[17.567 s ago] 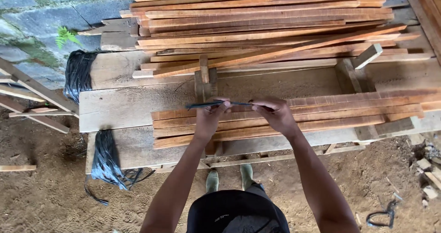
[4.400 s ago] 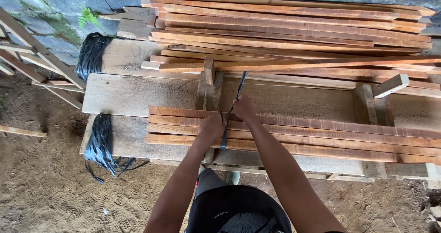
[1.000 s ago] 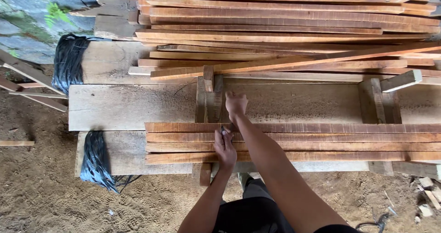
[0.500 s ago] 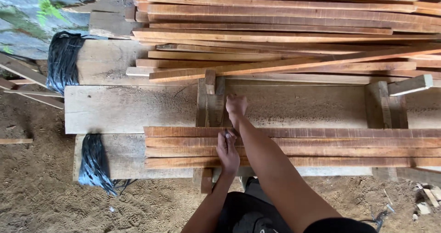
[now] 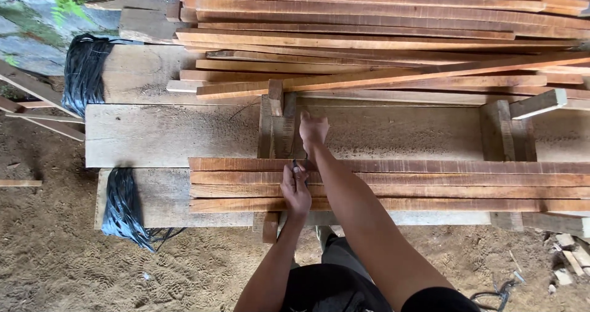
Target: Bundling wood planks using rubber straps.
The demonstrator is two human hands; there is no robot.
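Your left hand [image 5: 295, 189] sits at the centre of the frame on the bundle of wooden slats [image 5: 430, 185], its fingers curled shut and pinching the end of a thin dark strap [image 5: 296, 164] that shows just above the knuckles, at the top edge of the bundle. Your right hand [image 5: 313, 129] is just above it, past the far side of the slats, closed into a loose fist over the pale bench plank [image 5: 153, 134]; whether it grips the other end of the strap you cannot tell, since the fist hides it. Beside that hand, slightly left, stands the upright wooden jig block [image 5: 275, 124]. The bundle lies across the middle of the frame and runs off the right edge. Against half a second ago, both hands sit a little higher in the frame and the left has drawn slightly left, with the grip unchanged. A black strap bundle [image 5: 126, 207] hangs at the lower left of the bench, another [image 5: 83, 72] lies at the upper left, and loose slats [image 5: 381, 35] are stacked along the top
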